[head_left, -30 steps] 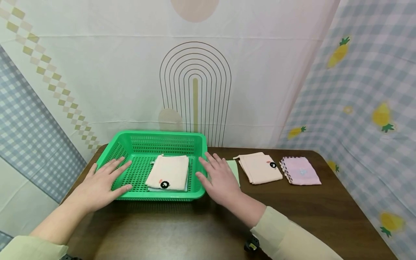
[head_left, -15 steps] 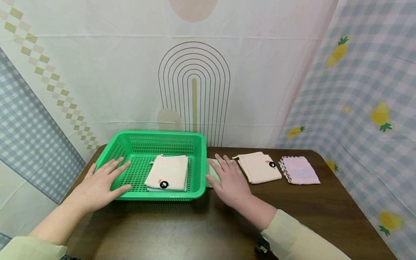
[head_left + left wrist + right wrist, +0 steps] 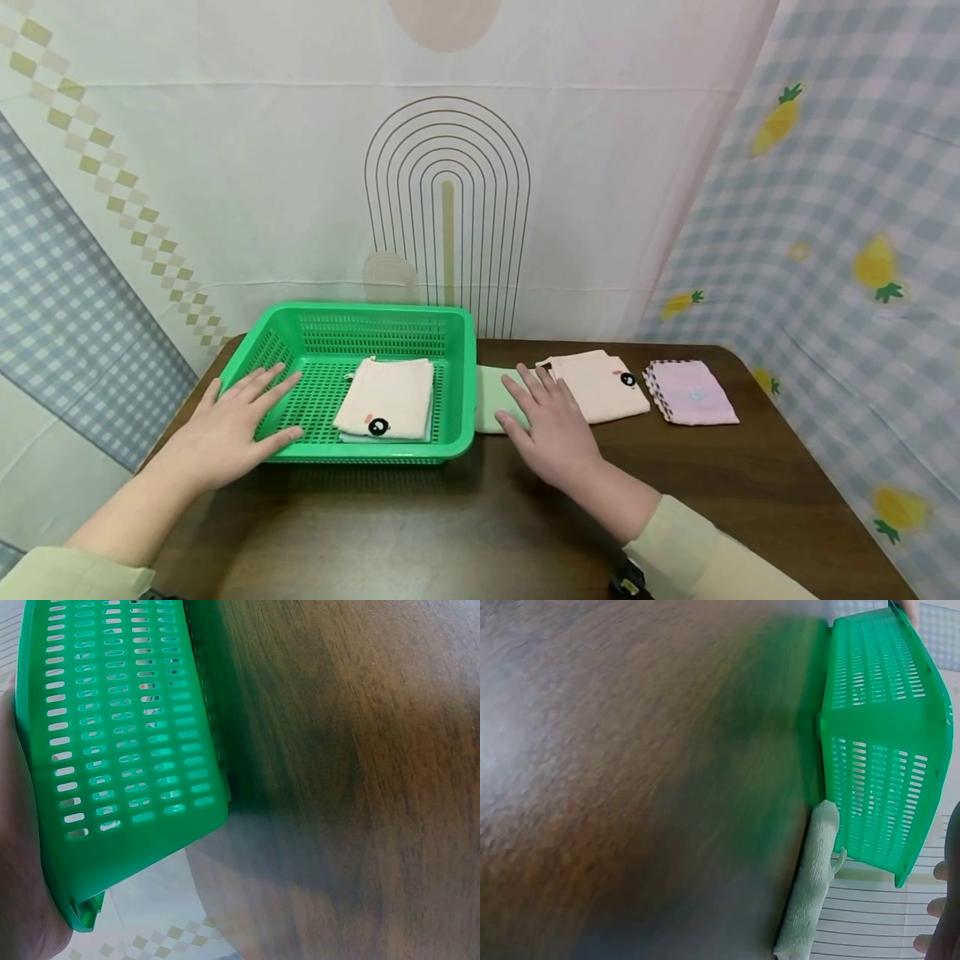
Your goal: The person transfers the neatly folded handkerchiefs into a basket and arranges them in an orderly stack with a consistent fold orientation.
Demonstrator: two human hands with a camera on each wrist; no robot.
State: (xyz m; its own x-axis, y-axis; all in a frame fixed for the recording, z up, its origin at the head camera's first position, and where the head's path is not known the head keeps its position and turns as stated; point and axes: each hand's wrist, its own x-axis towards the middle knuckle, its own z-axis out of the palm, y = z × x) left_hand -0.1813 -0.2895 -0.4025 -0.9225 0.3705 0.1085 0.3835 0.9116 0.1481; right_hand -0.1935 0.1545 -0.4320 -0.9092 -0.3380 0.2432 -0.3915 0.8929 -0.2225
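Observation:
My left hand (image 3: pixel 228 429), its fingers spread, rests on the left front corner of a green plastic basket (image 3: pixel 360 452); its edge also touches the basket rim in the left wrist view. A folded cream towel (image 3: pixel 388 396) with a black-eye motif lies inside, over a light blue cloth (image 3: pixel 411 438) mostly hidden beneath it. My right hand (image 3: pixel 555 433) is held with straight, spread fingers above a folded pale green towel (image 3: pixel 495 402) beside the basket. It holds nothing. In the right wrist view this green towel (image 3: pixel 810 889) lies against the basket, below the fingers.
Right of my right hand lie another folded cream towel (image 3: pixel 603 390) and a folded lilac towel (image 3: pixel 696 393) with a checked edge. All stand on a dark wooden table (image 3: pixel 360 533). A patterned cloth backdrop (image 3: pixel 300 183) hangs close behind the table.
My right hand has moved right, away from the basket's right rim, uncovering the pale green towel and now partly covering the cream towel's edge. The left hand has stayed on the basket.

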